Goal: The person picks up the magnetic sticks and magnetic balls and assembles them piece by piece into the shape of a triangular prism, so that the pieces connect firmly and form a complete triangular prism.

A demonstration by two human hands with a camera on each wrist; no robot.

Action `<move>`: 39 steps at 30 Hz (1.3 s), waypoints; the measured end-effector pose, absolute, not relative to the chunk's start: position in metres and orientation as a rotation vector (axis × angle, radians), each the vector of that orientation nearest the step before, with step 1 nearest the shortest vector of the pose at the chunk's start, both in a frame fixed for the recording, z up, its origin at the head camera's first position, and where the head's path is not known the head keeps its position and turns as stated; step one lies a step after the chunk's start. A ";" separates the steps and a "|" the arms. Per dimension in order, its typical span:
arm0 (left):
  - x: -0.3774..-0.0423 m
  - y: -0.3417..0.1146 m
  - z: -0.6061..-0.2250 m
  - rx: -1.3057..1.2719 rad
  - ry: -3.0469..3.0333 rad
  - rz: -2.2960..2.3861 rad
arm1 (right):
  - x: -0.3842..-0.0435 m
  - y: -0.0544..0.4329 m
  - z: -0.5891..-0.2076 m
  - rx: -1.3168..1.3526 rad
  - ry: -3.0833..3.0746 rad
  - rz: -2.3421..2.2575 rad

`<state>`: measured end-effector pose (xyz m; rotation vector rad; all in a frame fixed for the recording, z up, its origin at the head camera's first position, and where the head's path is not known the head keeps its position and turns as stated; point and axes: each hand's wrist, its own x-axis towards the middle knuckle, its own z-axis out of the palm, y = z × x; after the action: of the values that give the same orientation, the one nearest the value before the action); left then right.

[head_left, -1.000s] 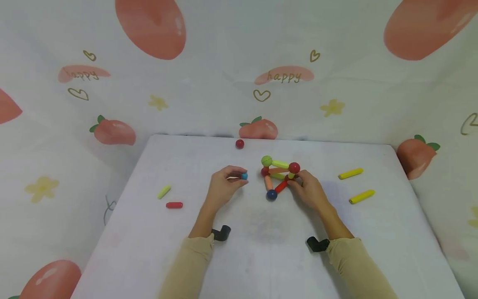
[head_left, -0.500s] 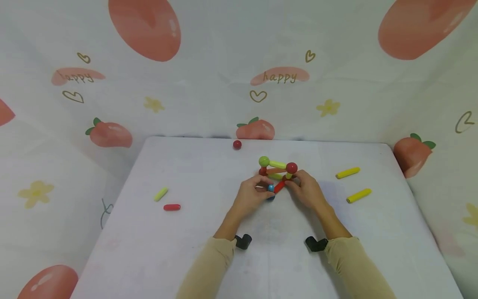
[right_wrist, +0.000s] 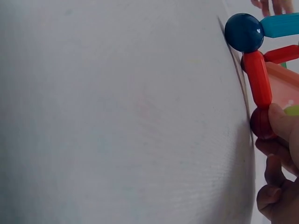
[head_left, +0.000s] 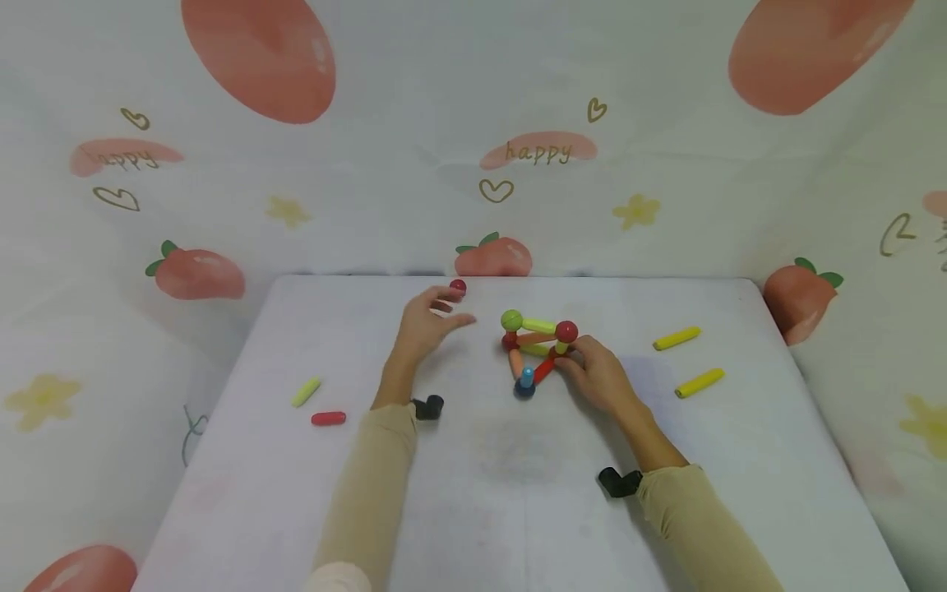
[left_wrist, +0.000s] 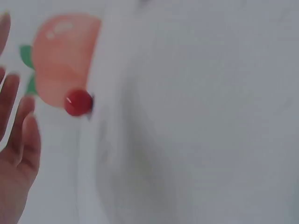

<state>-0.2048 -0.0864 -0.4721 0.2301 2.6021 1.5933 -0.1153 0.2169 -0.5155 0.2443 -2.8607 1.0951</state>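
Note:
My left hand (head_left: 423,330) reaches to the back of the table, fingers spread and holding nothing. Its fingertips are beside a loose red ball (head_left: 458,286), also visible in the left wrist view. At centre stands a toy frame of magnetic-style rods and balls, with a green ball (head_left: 511,320) and a red ball (head_left: 565,331) on top. A blue rod (head_left: 527,376) rises from the dark blue ball (head_left: 524,390) at its near corner. With thumb and fingers my right hand (head_left: 602,378) pinches the dark red ball (right_wrist: 261,123) at the frame's lower right corner.
On the left of the white table (head_left: 473,526) lie a yellow-green rod (head_left: 306,391) and a red rod (head_left: 329,418). Two yellow rods (head_left: 676,338) lie at the right. A patterned cloth (head_left: 385,189) hangs behind the table's back edge.
My left hand brought the blue rod to the dark blue ball, let it go standing there, then moved back and left toward the loose red ball. My right hand keeps its grip.

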 end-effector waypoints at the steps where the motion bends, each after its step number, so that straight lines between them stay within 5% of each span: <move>1: -0.217 -0.089 -0.473 0.184 2.668 1.559 | -0.116 0.217 -0.515 0.238 -2.865 1.097; 9: -0.269 -0.078 -0.498 0.016 2.890 1.277 | -0.116 0.218 -0.514 0.227 -2.883 1.100; 21: -0.259 -0.073 -0.500 -0.035 3.012 1.255 | -0.118 0.216 -0.514 0.244 -2.895 1.098; 39: -0.121 -0.031 -0.468 0.740 2.850 1.709 | -0.134 0.214 -0.509 0.262 -2.897 1.115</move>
<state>-0.1213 -0.0306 -0.4677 0.7401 2.8505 1.7087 -0.1344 0.2143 -0.5085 0.2617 -2.8966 1.1149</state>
